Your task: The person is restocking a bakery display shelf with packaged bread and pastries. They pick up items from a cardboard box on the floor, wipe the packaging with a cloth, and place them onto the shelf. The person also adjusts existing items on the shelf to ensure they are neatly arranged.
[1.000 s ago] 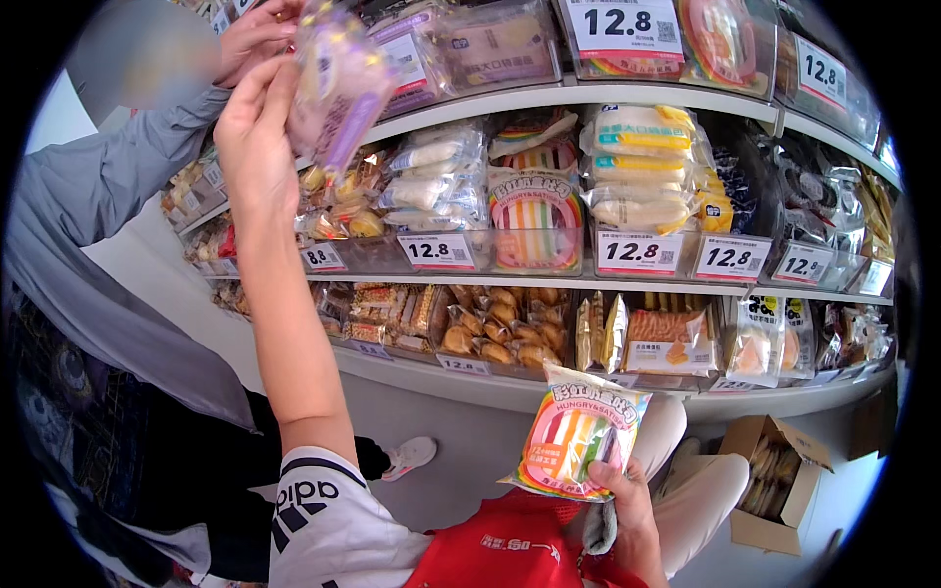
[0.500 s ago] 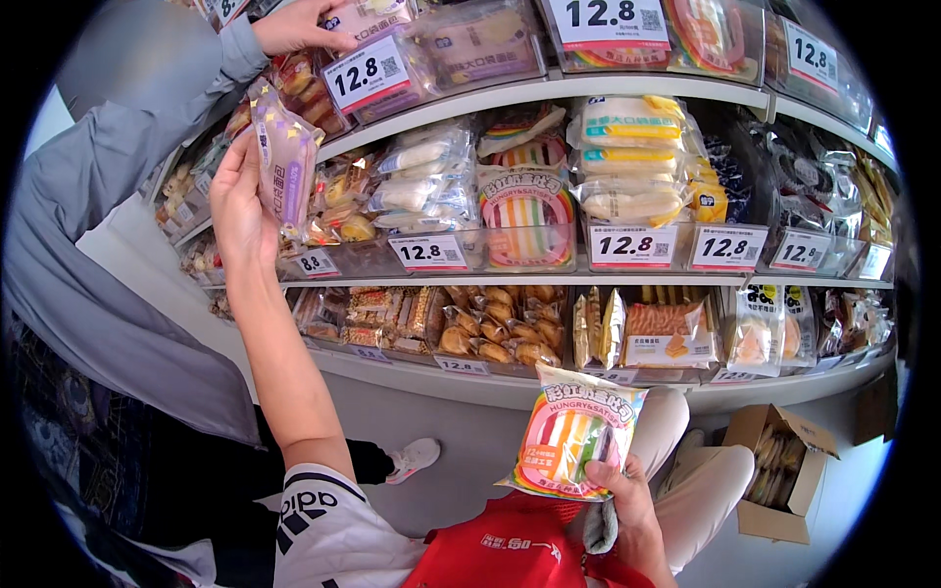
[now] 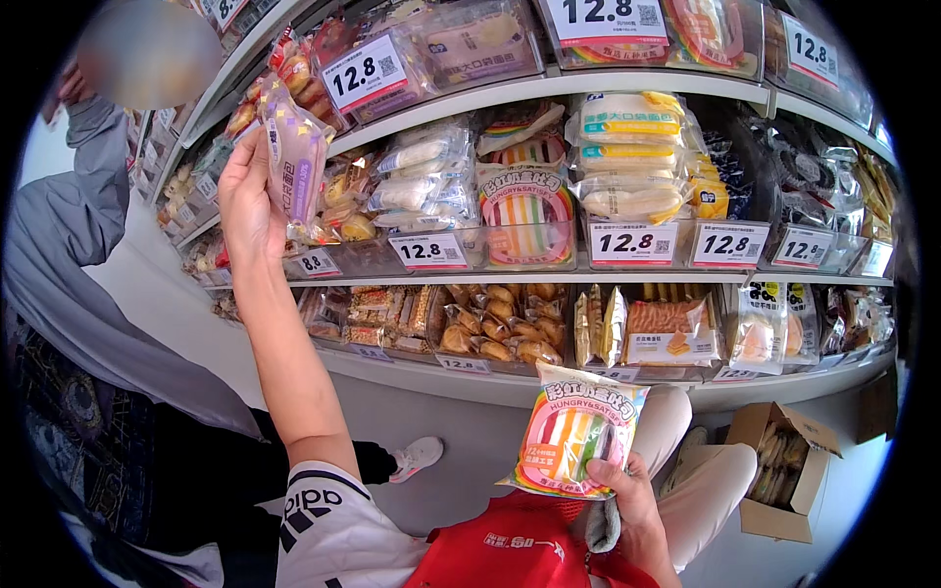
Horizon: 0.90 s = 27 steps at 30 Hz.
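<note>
My left hand [image 3: 253, 201] is raised at the left end of the shelves, closed on a purple-wrapped packaged bread [image 3: 294, 157]. This pack stands upright in front of the shelf goods, clear of them. Low and right of centre, my right hand [image 3: 627, 495] grips the lower corner of a rainbow-striped toast pack [image 3: 578, 431], its thumb across the front. A grey cloth-like piece [image 3: 602, 527] hangs under that hand; whether I hold it is unclear. Similar rainbow toast [image 3: 526, 216] stands in the middle shelf's clear bin, and purple bread packs [image 3: 475, 44] lie in the top one.
Curved white shelves [image 3: 431, 108] with clear bins and price tags span the view. White-wrapped breads [image 3: 426, 171], yellow-labelled breads [image 3: 632, 147] and bagged cookies [image 3: 500, 323] fill them. An open cardboard box [image 3: 784, 475] of packs sits on the floor at right. Another person in grey sleeves [image 3: 69, 206] stands at left.
The other person's hand has withdrawn from the top bin toward the far left. My left hand has turned the purple bread pack slightly; my right hand stays nearly still.
</note>
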Tool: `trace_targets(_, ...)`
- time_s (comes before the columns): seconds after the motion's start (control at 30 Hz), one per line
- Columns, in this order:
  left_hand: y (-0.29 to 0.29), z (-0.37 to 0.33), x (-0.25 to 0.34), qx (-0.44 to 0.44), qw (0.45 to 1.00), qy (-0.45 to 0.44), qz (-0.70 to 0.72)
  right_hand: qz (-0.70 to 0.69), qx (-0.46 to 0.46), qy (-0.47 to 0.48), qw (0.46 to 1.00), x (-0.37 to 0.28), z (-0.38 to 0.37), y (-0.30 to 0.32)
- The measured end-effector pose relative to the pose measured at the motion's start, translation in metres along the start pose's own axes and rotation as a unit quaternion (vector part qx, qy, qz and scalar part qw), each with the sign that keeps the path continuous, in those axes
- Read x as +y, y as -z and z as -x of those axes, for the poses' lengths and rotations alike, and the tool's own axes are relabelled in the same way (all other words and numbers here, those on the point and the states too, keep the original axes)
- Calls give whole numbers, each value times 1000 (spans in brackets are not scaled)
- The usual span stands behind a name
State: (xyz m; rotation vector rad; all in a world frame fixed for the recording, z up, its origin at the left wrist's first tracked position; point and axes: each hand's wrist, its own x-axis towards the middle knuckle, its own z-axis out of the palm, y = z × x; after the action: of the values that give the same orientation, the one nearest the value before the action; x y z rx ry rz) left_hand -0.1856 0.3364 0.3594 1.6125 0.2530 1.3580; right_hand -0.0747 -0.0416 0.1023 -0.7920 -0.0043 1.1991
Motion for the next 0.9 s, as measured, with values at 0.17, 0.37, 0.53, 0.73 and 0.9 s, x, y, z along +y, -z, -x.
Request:
trace_targets(0.17,7,-7,-8,-24,999,10,21,2,9,0,1000,2,0,2)
trace_targets(0.37,9,-11,-17,-59,997,23,49,-10,-2,0,1000,1,1,2)
trace_targets(0.53,12,-18,-26,-172,966,17,192,-3,9,2,1000,-1,3,2)
trace_targets(0.73,3,-12,-26,-125,971,43,200,15,13,11,1000,-1,3,5)
trace_targets(0.9,5,-12,-27,-117,959,60,253,37,13,16,999,-1,3,6)
